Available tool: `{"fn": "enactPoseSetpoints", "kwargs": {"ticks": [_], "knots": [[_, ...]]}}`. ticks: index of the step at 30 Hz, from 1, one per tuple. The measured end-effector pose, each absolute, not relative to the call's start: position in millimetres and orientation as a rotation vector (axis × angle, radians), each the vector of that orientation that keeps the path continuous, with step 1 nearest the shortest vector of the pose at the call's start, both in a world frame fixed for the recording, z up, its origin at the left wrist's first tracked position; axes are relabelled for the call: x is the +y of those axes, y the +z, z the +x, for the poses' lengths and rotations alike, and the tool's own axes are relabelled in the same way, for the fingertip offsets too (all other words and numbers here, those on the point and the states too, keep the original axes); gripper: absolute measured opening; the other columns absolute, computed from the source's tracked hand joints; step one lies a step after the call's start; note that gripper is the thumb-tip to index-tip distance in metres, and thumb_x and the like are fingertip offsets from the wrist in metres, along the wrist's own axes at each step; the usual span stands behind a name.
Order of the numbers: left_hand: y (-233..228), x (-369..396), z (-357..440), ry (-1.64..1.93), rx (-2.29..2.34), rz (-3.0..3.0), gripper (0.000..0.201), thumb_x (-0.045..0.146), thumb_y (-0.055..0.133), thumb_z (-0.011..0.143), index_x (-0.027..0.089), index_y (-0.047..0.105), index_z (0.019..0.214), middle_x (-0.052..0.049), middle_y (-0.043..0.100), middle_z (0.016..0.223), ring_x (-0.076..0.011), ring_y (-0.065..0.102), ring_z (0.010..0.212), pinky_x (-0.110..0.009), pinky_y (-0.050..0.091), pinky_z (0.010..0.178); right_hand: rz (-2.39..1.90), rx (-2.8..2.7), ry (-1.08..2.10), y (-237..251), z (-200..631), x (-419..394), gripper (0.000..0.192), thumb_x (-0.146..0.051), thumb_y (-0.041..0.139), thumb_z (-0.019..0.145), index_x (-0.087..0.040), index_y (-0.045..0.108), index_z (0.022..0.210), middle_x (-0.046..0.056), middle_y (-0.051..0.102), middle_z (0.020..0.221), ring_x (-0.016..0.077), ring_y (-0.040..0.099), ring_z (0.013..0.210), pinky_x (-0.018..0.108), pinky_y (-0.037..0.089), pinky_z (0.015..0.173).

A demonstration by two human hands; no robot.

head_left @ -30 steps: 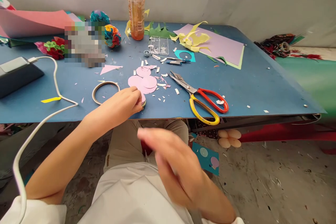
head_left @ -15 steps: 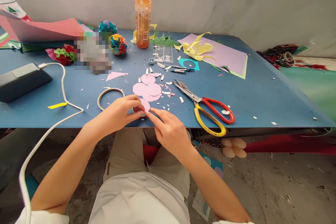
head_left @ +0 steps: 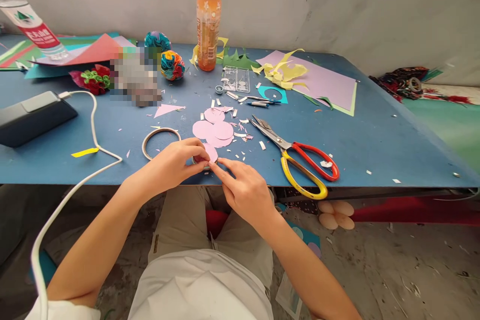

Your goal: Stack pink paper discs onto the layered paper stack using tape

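Observation:
Near the table's front edge, a pink paper circle [head_left: 210, 152] lies over a small round roll [head_left: 206, 167], mostly hidden by fingers. My left hand [head_left: 184, 159] reaches in from the left, its thumb and fingertips pinched together at the circle's near edge. My right hand [head_left: 243, 182] comes from the other side with its fingers stretched out. Its index fingertip meets the left fingertips, and another finger touches the roll's right rim. Just beyond lie several overlapping pink paper circles [head_left: 222, 130]. A larger tape ring [head_left: 146, 146] rests left of my left hand.
Scissors [head_left: 284, 146] with red and yellow handles lie at the right, one loop over the edge. An orange drink bottle [head_left: 208, 30] stands at the back. White cable [head_left: 93, 125] crosses the left side. Paper scraps, coloured sheets, pens [head_left: 258, 104] and paper flowers [head_left: 172, 65] lie around.
My view has shifted slightly, while both hands keep almost the same pose at the circle. At the back left, the raised red sheet has dropped, uncovering the water bottle's lower part.

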State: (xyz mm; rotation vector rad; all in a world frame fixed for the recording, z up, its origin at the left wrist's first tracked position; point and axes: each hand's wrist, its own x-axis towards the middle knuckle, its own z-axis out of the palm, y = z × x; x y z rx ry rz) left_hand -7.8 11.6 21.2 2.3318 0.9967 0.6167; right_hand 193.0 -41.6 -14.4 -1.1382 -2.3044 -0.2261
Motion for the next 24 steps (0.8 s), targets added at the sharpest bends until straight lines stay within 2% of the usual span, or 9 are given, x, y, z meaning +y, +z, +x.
{"fn": "enactPoseSetpoints", "kwargs": {"ticks": [14,21,24], "knots": [[22,6,-3,0.65,1.059,2.317,0.016,0.026,0.055,0.088,0.015,0.066,0.086,-0.003,0.062,0.086,-0.0141,0.061,0.075,-0.025,0.047,0.07,-1.244,-2.218,-0.065,-20,188,-45,0.04,-0.007,0.039,0.088,-0.018,0.061,0.119,0.008,0.067,0.107,0.0188,0.06,0.097,0.033,0.047,0.077],[20,-2,-5,0.602,1.075,2.504,0.025,0.023,0.041,0.095,0.015,0.064,0.094,-0.008,0.062,0.1,-0.0177,0.059,0.087,-0.028,0.046,0.073,-1.324,-2.159,-0.014,-22,182,-49,0.043,-0.007,0.04,0.086,-0.021,0.06,0.122,0.005,0.068,0.105,0.0185,0.059,0.096,0.033,0.044,0.077],[19,-2,-7,0.643,1.042,2.503,0.024,0.024,0.043,0.095,0.015,0.065,0.096,-0.009,0.062,0.1,-0.0181,0.058,0.091,-0.029,0.047,0.079,-1.345,-2.146,-0.019,-23,181,-51,0.044,-0.007,0.041,0.086,-0.021,0.059,0.123,0.005,0.067,0.106,0.0184,0.058,0.097,0.033,0.043,0.079]]}}
